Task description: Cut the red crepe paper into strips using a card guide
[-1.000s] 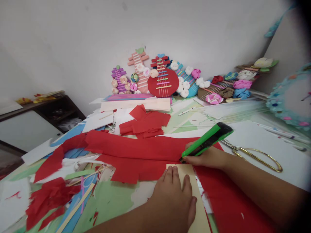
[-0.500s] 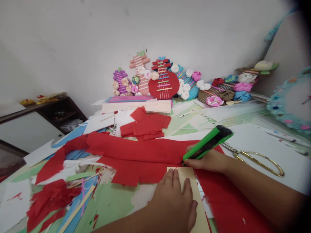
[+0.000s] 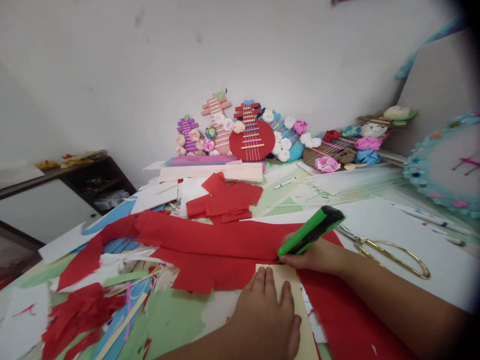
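My right hand (image 3: 315, 255) grips a green and black utility knife (image 3: 311, 232), tilted with its lower tip near the top edge of a cream card strip (image 3: 279, 275). Whether the blade is out is too small to tell. My left hand (image 3: 266, 312) lies flat on the card, its fingers spread and pointing away from me. Under and beyond the card lies a large red paper sheet (image 3: 210, 237), with a torn-edged part reaching left. More red sheet extends beneath my right forearm.
Gold-handled scissors (image 3: 393, 255) lie right on white paper. Crumpled red scraps (image 3: 77, 315) and cut strips clutter the left. Folded red pieces (image 3: 228, 197) lie farther back. Decorated paper lutes (image 3: 252, 140) lean against the wall. A blue-rimmed round craft (image 3: 412, 170) stands right; a cabinet (image 3: 52, 200) is left.
The view has shifted slightly, so the scene sits a little lower. The knife tip has moved slightly left along the card's top edge. My left hand stays on the card.
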Motion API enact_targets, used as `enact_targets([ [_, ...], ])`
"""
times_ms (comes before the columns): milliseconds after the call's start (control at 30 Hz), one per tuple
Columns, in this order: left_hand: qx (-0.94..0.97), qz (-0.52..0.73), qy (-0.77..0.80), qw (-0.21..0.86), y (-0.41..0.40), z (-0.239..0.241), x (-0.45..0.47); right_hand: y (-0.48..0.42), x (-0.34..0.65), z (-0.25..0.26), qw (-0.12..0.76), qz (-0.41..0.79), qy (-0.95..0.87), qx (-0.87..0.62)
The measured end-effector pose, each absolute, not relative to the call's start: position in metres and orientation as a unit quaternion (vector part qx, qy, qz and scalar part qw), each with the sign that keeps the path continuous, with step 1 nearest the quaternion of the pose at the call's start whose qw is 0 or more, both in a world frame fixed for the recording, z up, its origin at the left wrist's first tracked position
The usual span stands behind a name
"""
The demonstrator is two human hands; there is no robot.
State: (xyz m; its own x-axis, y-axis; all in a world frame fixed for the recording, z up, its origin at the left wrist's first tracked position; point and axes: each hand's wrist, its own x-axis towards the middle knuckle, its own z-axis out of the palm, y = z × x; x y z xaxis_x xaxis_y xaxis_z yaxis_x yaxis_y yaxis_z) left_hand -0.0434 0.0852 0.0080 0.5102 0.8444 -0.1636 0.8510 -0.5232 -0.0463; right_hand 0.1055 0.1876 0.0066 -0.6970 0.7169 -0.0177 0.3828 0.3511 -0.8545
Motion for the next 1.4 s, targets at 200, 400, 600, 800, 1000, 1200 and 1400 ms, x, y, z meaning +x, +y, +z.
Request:
enact_targets([
  [200, 0.872, -0.091, 0.481, 0.010, 0.085, 0.006, -0.044, 0.188, 0.108, 0.005, 0.185, 0.484, -0.779, -0.354],
  [400, 0.876, -0.065, 0.477, -0.036, 0.086, 0.006, -0.044, 0.187, 0.108, 0.004, 0.194, 0.484, -0.775, -0.358],
  [600, 0.884, -0.042, 0.464, -0.039, 0.086, 0.003, -0.046, 0.186, 0.107, 0.006, 0.198, 0.495, -0.765, -0.363],
  [800, 0.883, -0.022, 0.467, -0.040, 0.085, -0.002, -0.049, 0.185, 0.106, 0.009, 0.208, 0.497, -0.759, -0.364],
  [1000, 0.881, -0.046, 0.471, -0.019, 0.085, 0.004, -0.048, 0.185, 0.106, 0.010, 0.197, 0.487, -0.760, -0.382],
  [1200, 0.881, -0.056, 0.469, -0.004, 0.085, 0.006, -0.046, 0.185, 0.106, 0.009, 0.184, 0.496, -0.761, -0.375],
  [1400, 0.884, -0.040, 0.465, -0.023, 0.088, -0.005, -0.048, 0.186, 0.105, 0.005, 0.183, 0.459, -0.789, -0.365],
])
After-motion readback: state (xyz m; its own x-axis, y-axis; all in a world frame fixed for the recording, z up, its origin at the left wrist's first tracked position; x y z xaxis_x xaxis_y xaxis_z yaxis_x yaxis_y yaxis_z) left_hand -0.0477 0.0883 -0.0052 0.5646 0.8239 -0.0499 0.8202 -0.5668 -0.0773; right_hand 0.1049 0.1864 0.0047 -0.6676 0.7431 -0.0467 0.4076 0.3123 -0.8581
